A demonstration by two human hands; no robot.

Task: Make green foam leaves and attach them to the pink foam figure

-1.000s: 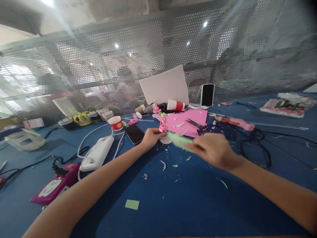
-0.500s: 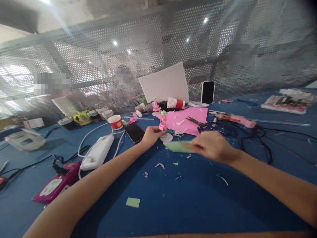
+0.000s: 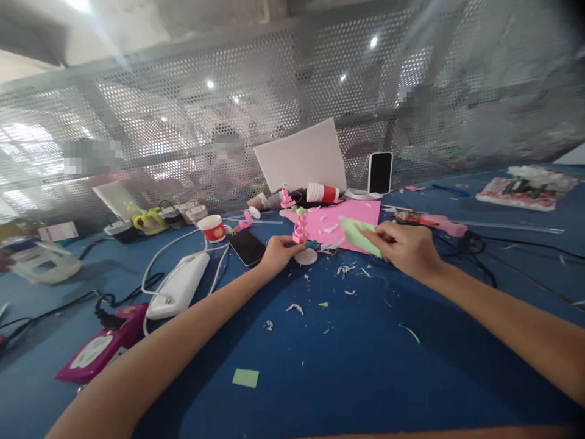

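1. Head view: left hand (image 3: 274, 253) is pinching the base of the pink paper spiral (image 3: 300, 228), which is standing on a white disc (image 3: 306, 256).
2. Right hand (image 3: 408, 249) is gripping a green paper piece (image 3: 360, 236) just beside the spiral.
3. Risk: the green piece is coming close and may be knocking the light spiral over.

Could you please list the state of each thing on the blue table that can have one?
Left hand: fingers pinching the pink paper spiral, upright.
Right hand: gripping green paper.
Red paper cup: upright.
Other red cup: on its side.
Propped phone: screen dark.
Flat phone: screen dark.
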